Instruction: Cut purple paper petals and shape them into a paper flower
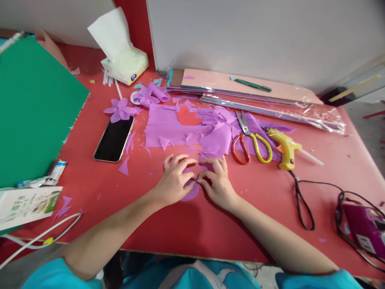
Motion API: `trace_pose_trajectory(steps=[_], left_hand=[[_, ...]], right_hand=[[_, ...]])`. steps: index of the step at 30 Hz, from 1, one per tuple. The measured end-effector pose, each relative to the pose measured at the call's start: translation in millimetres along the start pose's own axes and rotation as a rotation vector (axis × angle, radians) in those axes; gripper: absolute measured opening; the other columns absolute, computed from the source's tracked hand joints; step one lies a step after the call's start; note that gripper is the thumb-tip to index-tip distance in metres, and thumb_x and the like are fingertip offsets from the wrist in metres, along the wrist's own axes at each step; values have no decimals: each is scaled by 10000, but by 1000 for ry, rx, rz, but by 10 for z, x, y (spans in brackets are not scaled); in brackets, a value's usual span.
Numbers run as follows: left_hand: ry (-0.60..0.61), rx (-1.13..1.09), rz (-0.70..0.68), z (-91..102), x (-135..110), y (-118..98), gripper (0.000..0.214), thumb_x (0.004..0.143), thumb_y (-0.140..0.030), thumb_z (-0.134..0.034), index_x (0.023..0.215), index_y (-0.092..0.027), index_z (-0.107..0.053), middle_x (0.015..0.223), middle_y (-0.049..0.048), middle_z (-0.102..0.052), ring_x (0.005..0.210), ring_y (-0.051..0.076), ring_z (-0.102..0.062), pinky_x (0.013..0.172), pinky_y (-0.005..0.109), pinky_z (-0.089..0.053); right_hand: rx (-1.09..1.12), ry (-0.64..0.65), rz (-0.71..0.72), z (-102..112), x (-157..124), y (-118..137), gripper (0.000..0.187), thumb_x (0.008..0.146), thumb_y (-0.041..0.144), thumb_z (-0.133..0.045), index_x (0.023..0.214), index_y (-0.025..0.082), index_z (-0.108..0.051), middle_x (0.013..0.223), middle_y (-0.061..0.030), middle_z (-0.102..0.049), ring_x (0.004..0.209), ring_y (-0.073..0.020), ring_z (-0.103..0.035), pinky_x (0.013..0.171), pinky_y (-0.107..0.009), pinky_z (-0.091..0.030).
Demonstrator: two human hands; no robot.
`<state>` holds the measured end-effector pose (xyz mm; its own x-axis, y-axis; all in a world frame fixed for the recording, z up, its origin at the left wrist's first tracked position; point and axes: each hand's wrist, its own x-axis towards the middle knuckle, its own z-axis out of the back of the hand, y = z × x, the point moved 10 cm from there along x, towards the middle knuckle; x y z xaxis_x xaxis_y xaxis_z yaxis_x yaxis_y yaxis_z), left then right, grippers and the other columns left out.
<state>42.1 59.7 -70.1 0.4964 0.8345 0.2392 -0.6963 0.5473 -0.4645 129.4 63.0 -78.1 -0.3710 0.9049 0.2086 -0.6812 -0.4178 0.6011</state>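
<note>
Both hands meet over the front middle of the red table. My left hand pinches a rounded purple paper piece between thumb and finger, its other fingers fanned out. Close against it, my right hand pinches the same piece at its right edge. The fingers partly cover the piece, so its full outline is hidden. Just beyond the hands lie purple paper sheets and scraps, with a red zigzag-edged paper shape on top. A purple paper flower on a white stem rests at the phone's upper end.
Scissors and a yellow glue gun lie right of the paper; the gun's black cord trails right. At left are a phone, a green board and a tissue pack. Wrapped paper packs with green tweezers line the back.
</note>
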Motion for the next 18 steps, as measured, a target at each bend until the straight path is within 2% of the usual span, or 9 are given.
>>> trace_pose_trajectory(steps=[5,9,14,18], left_hand=[[-17,-15,44,13,-1,37,114,772,-215,-559,703,-194,-647,1134,50,-571,1125,253,-408,965,487,-246],[-13,-38,63,9,-4,52,115,772,-227,-564,704,-200,-652,1126,45,-575,1126,253,-410,967,487,-246],[-21,-50,64,18,-1,65,112,765,-215,-569,701,-207,-660,1109,42,-582,1116,252,-413,963,477,-257],[-7,-59,48,15,6,61,110,758,-193,-563,719,-207,-664,1108,46,-581,1107,247,-419,952,463,-274]], right_hand=[[-10,-32,10,49,-17,24,98,789,196,-550,718,192,-617,1057,-78,-525,1058,-251,-431,1028,-579,-177],[-66,-46,75,73,-61,122,91,784,216,-551,726,206,-621,1054,-62,-538,1077,-256,-423,1035,-584,-137],[-147,-47,107,53,-89,179,102,782,217,-544,751,224,-641,1067,-50,-543,1088,-261,-412,1045,-590,-90],[-170,-34,102,39,-84,171,108,792,217,-532,757,218,-634,1078,-55,-542,1085,-261,-411,1042,-589,-96]])
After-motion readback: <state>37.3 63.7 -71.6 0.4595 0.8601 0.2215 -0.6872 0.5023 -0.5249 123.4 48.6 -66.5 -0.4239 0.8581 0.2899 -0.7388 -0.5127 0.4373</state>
